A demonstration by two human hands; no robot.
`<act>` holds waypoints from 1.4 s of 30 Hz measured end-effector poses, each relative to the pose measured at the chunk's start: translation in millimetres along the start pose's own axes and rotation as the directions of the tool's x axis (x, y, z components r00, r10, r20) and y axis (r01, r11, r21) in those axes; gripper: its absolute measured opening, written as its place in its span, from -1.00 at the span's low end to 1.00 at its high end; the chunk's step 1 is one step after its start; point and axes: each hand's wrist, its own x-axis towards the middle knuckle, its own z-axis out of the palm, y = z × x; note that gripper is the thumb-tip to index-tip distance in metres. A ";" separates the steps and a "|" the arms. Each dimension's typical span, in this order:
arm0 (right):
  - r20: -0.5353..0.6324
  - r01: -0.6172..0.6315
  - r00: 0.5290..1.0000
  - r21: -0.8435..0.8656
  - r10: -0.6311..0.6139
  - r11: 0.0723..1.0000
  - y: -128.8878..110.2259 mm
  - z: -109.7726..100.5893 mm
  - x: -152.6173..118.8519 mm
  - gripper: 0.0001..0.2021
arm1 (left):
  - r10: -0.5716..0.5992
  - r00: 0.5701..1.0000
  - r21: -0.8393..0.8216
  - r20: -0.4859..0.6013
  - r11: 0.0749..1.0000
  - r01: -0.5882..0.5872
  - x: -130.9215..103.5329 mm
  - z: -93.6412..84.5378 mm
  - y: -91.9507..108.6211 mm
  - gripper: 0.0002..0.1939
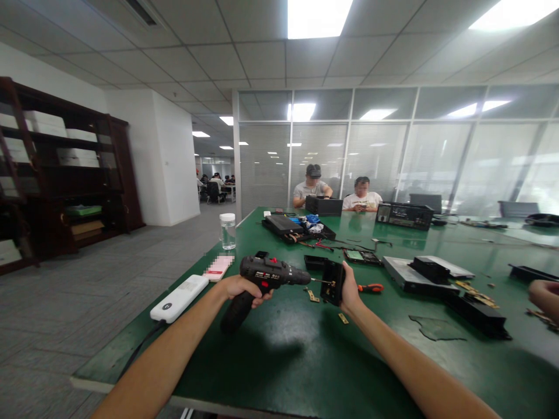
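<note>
A small black box-shaped part [331, 283] is held up above the near half of the table, its inner face turned toward a black cordless drill with red switches [273, 273]. The part is gripped along its edge by the right hand [350, 285], which is closed on it. The drill is clasped by the left hand [248, 289], its fingers wrapped round the upper handle. The thin metal bit is pointed into the part, near a brass-coloured spot; whether a screw is met by the tip cannot be told.

Below the part, a flat brass-coloured bracket [311, 295] and a small brass-coloured plate [343, 318] are laid on the glossy green tabletop [271, 372]. An orange-and-black screwdriver [370, 288] is partly hidden behind the right hand, and a shallow black tray [315, 262] is seen just beyond the part.

Near the table's left edge are set a white rounded plastic bar with a dark cable [179, 298], a flat pink object [219, 267] and a clear jar with a white lid [227, 231].

Farther right, a silver-and-black flat casing [410, 276] is topped by a black block [430, 269]. At the right edge, another person's hand [544, 298] is partly seen.
</note>
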 end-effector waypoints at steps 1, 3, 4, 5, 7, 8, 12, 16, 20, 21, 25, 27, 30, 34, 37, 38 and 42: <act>0.002 -0.001 1.000 0.000 0.001 1.000 0.2 -0.1 0.0 -0.61 | -0.002 1.000 -0.001 -0.001 1.000 0.002 -0.1 0.1 0.0 -0.64; 0.011 -0.004 1.000 0.005 0.004 1.000 0.6 -0.5 0.4 -0.60 | -0.003 1.000 -0.006 -0.006 1.000 0.003 -0.3 0.4 -0.1 -0.64; 0.018 -0.004 1.000 0.008 0.003 1.000 0.8 -0.7 0.7 -0.60 | -0.002 1.000 -0.008 -0.008 1.000 0.002 -0.4 0.4 -0.2 -0.64; 0.026 -0.002 1.000 0.012 0.001 1.000 1.0 -1.0 1.2 -0.60 | -0.001 1.000 -0.010 -0.010 1.000 0.001 -0.5 0.4 -0.3 -0.63; 0.039 0.006 0.999 0.019 -0.007 1.000 1.3 -1.6 2.1 -0.60 | -0.002 1.000 -0.010 -0.012 1.000 0.002 -0.7 0.0 -0.5 -0.63; 0.046 0.009 0.999 0.023 -0.010 1.000 1.4 -1.8 2.6 -0.60 | -0.004 1.000 -0.010 -0.011 1.000 0.004 -0.7 -0.2 -0.6 -0.64; 0.046 0.005 0.999 0.021 -0.006 1.000 1.5 -2.2 3.4 -0.60 | -0.017 1.000 -0.005 -0.010 1.000 0.017 -0.6 -1.0 -0.5 -0.64; 0.024 -0.005 1.000 0.014 0.005 1.000 1.3 -1.7 2.6 -0.60 | -0.010 1.000 0.002 -0.018 1.000 0.010 -0.5 -1.7 -1.2 -0.64; 0.037 0.000 0.999 0.002 0.000 1.000 0.4 -0.7 0.7 -0.60 | -0.009 1.000 0.007 -0.017 1.000 0.010 -0.4 -2.9 -2.1 -0.64; 0.040 0.000 0.999 0.000 0.000 1.000 0.0 -0.3 0.1 -0.60 | -0.009 1.000 0.009 -0.016 1.000 0.009 -0.3 -3.1 -2.2 -0.64; 0.034 -0.001 0.999 -0.007 0.002 1.000 -1.2 1.0 -1.4 -0.60 | -0.010 1.000 0.007 -0.018 1.000 0.010 -0.3 -2.9 -1.7 -0.64; 0.043 0.007 0.999 -0.003 -0.007 1.000 -1.1 1.1 -1.1 -0.60 | -0.014 1.000 0.003 -0.019 1.000 0.014 -0.3 -2.3 -1.1 -0.63; 0.056 0.013 0.998 0.006 -0.013 1.000 -0.1 0.1 0.3 -0.60 | -0.017 1.000 0.000 -0.014 1.000 0.017 -0.1 -1.6 -0.5 -0.63; 0.052 0.009 0.999 0.009 -0.009 1.000 0.5 -0.2 0.8 -0.59 | -0.025 1.000 -0.001 -0.009 1.000 0.025 0.1 -2.0 -0.8 -0.64; 0.044 -0.002 0.999 -0.002 0.002 1.000 -0.6 1.5 -1.4 -0.58 | -0.021 1.000 0.001 -0.010 1.000 0.021 0.2 -2.5 -1.6 -0.64; 0.039 -0.004 0.999 -0.008 0.005 1.000 -1.1 2.2 -2.3 -0.58 | -0.017 1.000 0.003 -0.010 1.000 0.017 0.3 -2.6 -1.8 -0.64; 0.029 -0.005 1.000 0.001 0.005 1.000 -1.8 3.1 -3.5 -0.59 | -0.001 1.000 0.007 -0.011 1.000 0.001 0.7 -2.3 -2.1 -0.64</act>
